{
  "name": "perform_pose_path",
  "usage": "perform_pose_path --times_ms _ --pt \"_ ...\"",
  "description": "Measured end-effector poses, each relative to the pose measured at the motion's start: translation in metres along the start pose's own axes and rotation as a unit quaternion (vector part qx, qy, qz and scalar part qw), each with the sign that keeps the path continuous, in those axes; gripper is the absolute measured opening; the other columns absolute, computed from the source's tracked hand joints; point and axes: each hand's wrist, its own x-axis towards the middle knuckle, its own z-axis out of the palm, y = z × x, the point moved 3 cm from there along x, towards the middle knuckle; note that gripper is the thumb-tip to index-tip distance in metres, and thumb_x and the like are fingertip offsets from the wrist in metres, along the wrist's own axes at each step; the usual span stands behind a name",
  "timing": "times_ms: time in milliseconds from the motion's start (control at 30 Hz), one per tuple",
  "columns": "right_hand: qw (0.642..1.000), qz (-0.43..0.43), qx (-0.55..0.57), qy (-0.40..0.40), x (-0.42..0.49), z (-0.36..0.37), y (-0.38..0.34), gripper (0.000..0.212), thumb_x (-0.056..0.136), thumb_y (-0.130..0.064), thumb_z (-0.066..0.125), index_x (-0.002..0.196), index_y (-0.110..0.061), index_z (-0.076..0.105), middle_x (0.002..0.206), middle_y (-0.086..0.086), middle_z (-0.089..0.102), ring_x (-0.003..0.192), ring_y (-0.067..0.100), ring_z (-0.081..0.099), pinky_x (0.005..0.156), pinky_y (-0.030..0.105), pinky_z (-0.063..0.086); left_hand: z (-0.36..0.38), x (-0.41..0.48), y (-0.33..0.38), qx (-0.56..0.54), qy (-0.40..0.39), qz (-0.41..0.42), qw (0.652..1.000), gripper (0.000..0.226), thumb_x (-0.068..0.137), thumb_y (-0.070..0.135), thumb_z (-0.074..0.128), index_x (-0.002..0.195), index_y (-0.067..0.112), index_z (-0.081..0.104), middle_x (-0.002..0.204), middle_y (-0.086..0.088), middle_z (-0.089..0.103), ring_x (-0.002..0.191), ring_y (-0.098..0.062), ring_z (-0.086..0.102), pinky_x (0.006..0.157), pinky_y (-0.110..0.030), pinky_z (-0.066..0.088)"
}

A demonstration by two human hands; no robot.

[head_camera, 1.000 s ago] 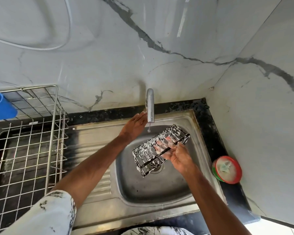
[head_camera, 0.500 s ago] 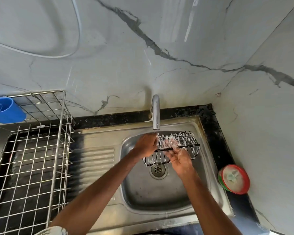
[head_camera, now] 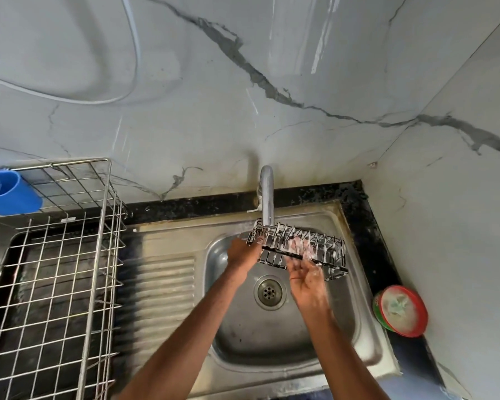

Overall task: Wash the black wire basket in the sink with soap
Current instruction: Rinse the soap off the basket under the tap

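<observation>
Grips the left end of the black wire basket with the left hand, fingers curled round the wire. Holds it over the sink bowl, back left corner just under the tap. Lays the soapy right hand against the front side; cannot tell through foam and wires whether those fingers pinch or only press. Open bowl below, around the drain. Tighter rightward: red soap tub on the ledge by the wall. Leftward, dish rack and blue cup, both cropped.

Left grip curled, right grip soapy
</observation>
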Motion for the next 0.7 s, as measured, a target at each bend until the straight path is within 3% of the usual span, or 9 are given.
perform_pose_path --times_ms 100,167,233,300,367,400,467,567,700 --pt "0.999 0.007 0.035 -0.008 -0.001 -0.003 0.009 0.02 0.102 0.001 0.041 0.091 0.0 0.058 0.06 0.005 0.053 0.053 0.014 0.057 0.065 0.038 0.064 0.004 -0.008 -0.011 -0.248 -0.1 -0.198 0.943 0.052 0.092 0.047 0.074 0.116 0.005 0.054 0.109 -0.018 0.065 0.092 -0.031 0.071 0.076 -0.041 0.059" --pt "0.999 0.005 0.035 -0.027 -0.006 -0.002 0.014 0.02 0.1 0.003 0.042 0.09 0.002 0.06 0.057 0.007 0.059 0.05 0.014 0.062 0.067 0.037 0.064 0.013 -0.01 -0.01 -0.419 -0.117 -0.2 0.878 0.043 0.1 0.039 0.064 0.116 -0.001 0.058 0.108 -0.022 0.073 0.093 -0.033 0.075 0.077 -0.045 0.061" --pt "0.999 0.007 0.022 -0.045 -0.009 -0.005 0.02 0.016 0.094 0.004 0.046 0.092 0.006 0.062 0.063 0.013 0.067 0.055 0.017 0.069 0.067 0.036 0.064 0.017 -0.009 -0.006 -0.512 -0.089 -0.149 0.841 0.038 0.11 0.03 0.049 0.123 -0.003 0.061 0.107 -0.019 0.078 0.099 -0.031 0.076 0.085 -0.044 0.062" --pt "0.998 0.015 0.003 -0.068 -0.006 -0.015 0.023 0.017 0.091 0.002 0.05 0.098 0.009 0.064 0.07 0.017 0.069 0.06 0.019 0.071 0.066 0.034 0.064 0.019 -0.01 0.0 -0.502 -0.078 -0.106 0.855 0.032 0.113 0.02 0.039 0.127 -0.001 0.06 0.114 -0.018 0.077 0.103 -0.031 0.076 0.085 -0.04 0.062" --pt "0.995 0.02 -0.026 -0.095 -0.006 -0.027 0.02 0.033 0.087 -0.005 0.053 0.112 0.012 0.065 0.088 0.022 0.074 0.077 0.024 0.076 0.076 0.036 0.064 0.019 -0.015 0.002 -0.441 -0.085 -0.088 0.889 0.028 0.112 0.014 0.037 0.121 0.002 0.062 0.111 -0.016 0.078 0.099 -0.029 0.077 0.085 -0.04 0.062" --pt "0.993 0.036 -0.058 -0.1 -0.009 -0.033 0.019 0.04 0.092 -0.007 0.051 0.124 0.015 0.058 0.098 0.024 0.074 0.087 0.028 0.076 0.082 0.039 0.063 0.019 -0.018 0.003 -0.413 -0.09 -0.076 0.903 0.027 0.112 0.014 0.038 0.117 0.003 0.063 0.107 -0.014 0.079 0.098 -0.029 0.077 0.088 -0.042 0.06" --pt "0.973 0.093 -0.195 -0.077 -0.02 -0.041 0.017 0.038 0.104 -0.007 0.045 0.134 0.016 0.048 0.105 0.025 0.073 0.084 0.031 0.076 0.076 0.041 0.064 0.016 -0.021 0.003 -0.37 -0.092 -0.048 0.923 0.029 0.112 0.017 0.042 0.115 0.002 0.066 0.102 -0.013 0.08 0.097 -0.031 0.075 0.087 -0.042 0.058" --pt "0.887 0.087 -0.451 -0.046 -0.035 -0.022 -0.003 0.025 0.101 0.001 0.048 0.115 0.013 0.063 0.095 0.024 0.074 0.066 0.024 0.073 0.058 0.032 0.061 0.011 -0.019 -0.001 -0.31 -0.117 0.007 0.943 0.034 0.11 0.026 0.05 0.117 -0.001 0.07 0.102 -0.013 0.08 0.094 -0.028 0.077 0.075 -0.033 0.059" --pt "0.873 -0.045 -0.475 -0.102 -0.036 0.044 -0.025 0.019 0.097 0.003 0.048 0.093 0.011 0.065 0.091 0.017 0.073 0.078 0.021 0.072 0.066 0.026 0.058 0.007 -0.02 -0.007 -0.179 -0.143 0.089 0.969 0.038 0.11 0.028 0.05 0.106 -0.003 0.073 0.079 -0.004 0.073 0.056 -0.005 0.062 0.051 -0.015 0.048"
